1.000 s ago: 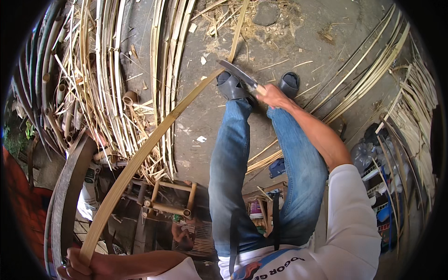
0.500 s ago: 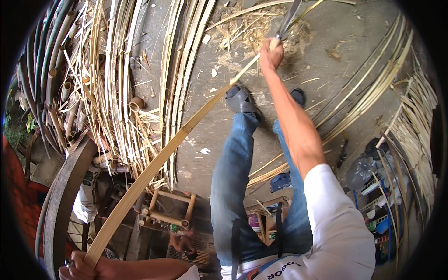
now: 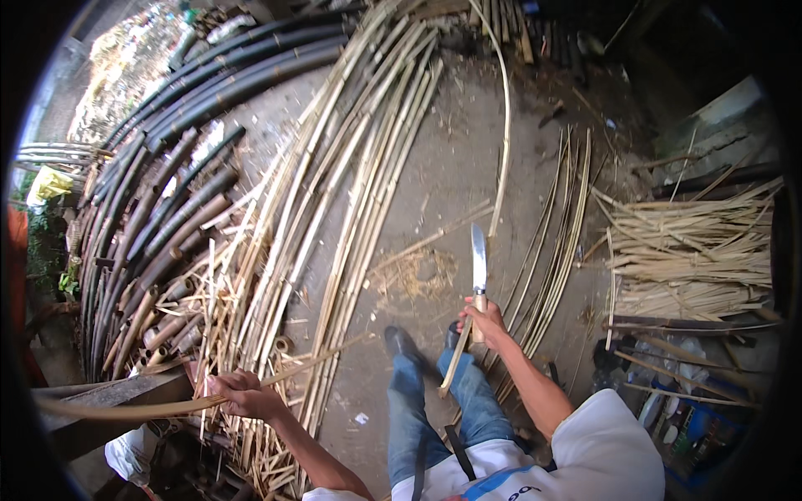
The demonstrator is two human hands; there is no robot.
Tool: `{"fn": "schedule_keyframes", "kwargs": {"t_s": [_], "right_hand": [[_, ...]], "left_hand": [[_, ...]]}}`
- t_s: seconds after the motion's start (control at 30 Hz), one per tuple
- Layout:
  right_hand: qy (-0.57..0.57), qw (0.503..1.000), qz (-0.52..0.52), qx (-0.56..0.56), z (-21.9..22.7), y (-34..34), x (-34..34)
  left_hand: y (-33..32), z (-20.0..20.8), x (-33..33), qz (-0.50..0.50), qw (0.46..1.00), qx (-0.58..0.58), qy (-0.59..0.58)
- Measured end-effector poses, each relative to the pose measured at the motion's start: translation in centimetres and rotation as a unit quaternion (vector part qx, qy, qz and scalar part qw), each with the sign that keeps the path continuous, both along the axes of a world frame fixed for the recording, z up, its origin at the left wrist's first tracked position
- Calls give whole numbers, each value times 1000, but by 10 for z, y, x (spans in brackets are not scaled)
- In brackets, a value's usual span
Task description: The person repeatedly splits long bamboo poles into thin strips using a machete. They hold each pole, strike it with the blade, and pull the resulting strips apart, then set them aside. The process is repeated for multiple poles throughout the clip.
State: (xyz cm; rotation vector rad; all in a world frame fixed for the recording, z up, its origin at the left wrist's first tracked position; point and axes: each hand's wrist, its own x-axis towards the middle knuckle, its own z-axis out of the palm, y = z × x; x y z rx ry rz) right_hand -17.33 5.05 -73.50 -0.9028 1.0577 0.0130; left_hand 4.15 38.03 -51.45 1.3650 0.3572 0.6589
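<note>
In my right hand [image 3: 484,321] is a knife [image 3: 479,259] with a pale handle, its broad blade directed away from me. A short length of bamboo strip [image 3: 454,365] also runs down from the same grip; whether it joins the long curved strip [image 3: 505,142] beyond the blade, I cannot tell. My left hand [image 3: 240,394] is closed around another bamboo strip [image 3: 159,409]. This one curves off to the left over a dark beam [image 3: 125,397], and its thin other end reaches right toward the middle. The fingertips of my left hand are partly hidden.
Long split bamboo strips [image 3: 368,167] lie on the floor at left centre, beside dark bamboo poles [image 3: 200,83]. Thinner strips [image 3: 555,242] lie right of my knife. A stack of pale strips [image 3: 693,259] stands at far right. Shavings [image 3: 413,275] are scattered beyond my feet.
My left hand has moved up and right, and the strip it holds no longer stretches to my right hand. My right hand, still on the knife, sits lower in view. The view has tilted farther ahead.
</note>
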Motion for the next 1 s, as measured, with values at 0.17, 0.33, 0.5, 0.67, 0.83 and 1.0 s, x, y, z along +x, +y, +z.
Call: {"fn": "schedule_keyframes", "kwargs": {"t_s": [0.17,0.33,0.5,0.67,0.83,1.0], "right_hand": [[-145,988,14,51,120,-24,27],[-307,951,11,23,253,33,61],[-385,922,45,-19,323,169,73],[-408,911,13,63,304,341,81],[-368,928,19,50,236,480,90],[-322,945,44,31,227,533,100]], "left_hand": [[59,94,-42,4,995,75,71],[134,108,-106,-19,984,148,100],[249,74,-146,-27,987,105,121],[357,61,-183,0,932,345,109],[491,64,-212,-16,893,432,123],[536,71,-240,-13,896,427,119]]}}
